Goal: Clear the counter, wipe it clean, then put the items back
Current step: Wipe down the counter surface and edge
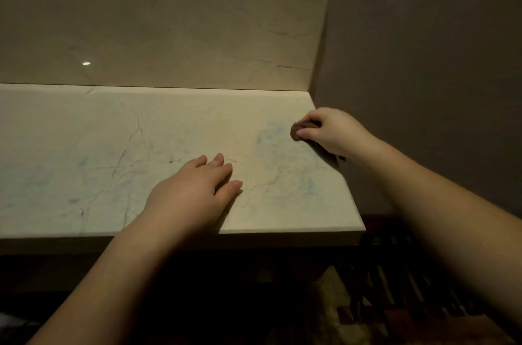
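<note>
A pale marble counter (84, 152) with dark veins and faint bluish smears fills the middle of the view. My left hand (195, 192) lies flat on it near the front edge, fingers straight and pointing right. At the counter's right edge, my right hand (330, 130) grips a small dark brown cloth (296, 131). The cloth is bunched under the fingers and presses on the surface. Part of it trails back under the wrist.
A marble backsplash (169, 39) rises behind the counter, and a grey wall (423, 62) closes the right side. Below the front edge it is dark, with a slatted dark object (395, 274) at lower right.
</note>
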A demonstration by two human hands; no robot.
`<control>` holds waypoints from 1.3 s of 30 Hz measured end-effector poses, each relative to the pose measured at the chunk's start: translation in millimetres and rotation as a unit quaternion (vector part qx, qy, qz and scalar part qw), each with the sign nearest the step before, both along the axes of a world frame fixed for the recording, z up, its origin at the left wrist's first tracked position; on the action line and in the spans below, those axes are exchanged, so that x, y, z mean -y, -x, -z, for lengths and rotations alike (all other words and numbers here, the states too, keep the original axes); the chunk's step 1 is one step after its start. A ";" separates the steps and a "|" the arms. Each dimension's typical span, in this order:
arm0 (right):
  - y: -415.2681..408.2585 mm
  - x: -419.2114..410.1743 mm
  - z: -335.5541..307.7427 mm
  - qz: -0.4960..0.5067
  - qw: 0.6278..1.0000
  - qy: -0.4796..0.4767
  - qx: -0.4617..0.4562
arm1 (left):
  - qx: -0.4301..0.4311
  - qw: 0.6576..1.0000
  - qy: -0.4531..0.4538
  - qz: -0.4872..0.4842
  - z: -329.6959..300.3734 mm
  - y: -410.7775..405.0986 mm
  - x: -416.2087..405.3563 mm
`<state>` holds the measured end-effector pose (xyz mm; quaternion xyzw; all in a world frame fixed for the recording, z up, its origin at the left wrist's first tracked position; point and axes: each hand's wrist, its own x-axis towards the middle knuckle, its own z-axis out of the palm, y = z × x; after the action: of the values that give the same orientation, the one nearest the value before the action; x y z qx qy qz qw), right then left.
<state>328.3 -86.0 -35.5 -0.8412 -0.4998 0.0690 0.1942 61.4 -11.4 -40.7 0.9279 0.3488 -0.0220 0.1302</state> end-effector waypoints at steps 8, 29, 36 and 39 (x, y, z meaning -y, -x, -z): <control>-9.5 -76.8 -2.0 -0.027 0.999 -0.004 0.021 | 0.024 0.999 0.023 -0.026 4.6 -1.7 -4.5; 90.4 89.1 8.6 -0.250 0.968 -0.002 -0.016 | 0.005 1.000 0.027 -0.005 -5.0 -5.2 -3.0; 139.4 172.4 13.9 -0.077 0.976 -0.109 -0.174 | 0.197 0.979 0.039 0.017 -11.5 12.6 45.1; 169.2 200.7 21.1 0.040 0.929 -0.217 -0.297 | 0.310 0.942 0.119 0.054 -8.9 32.0 101.2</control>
<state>159.1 -286.7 -56.6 -0.7389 -0.3875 0.1978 0.5145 29.4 -112.6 -31.8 0.8841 0.2353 0.2181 0.3399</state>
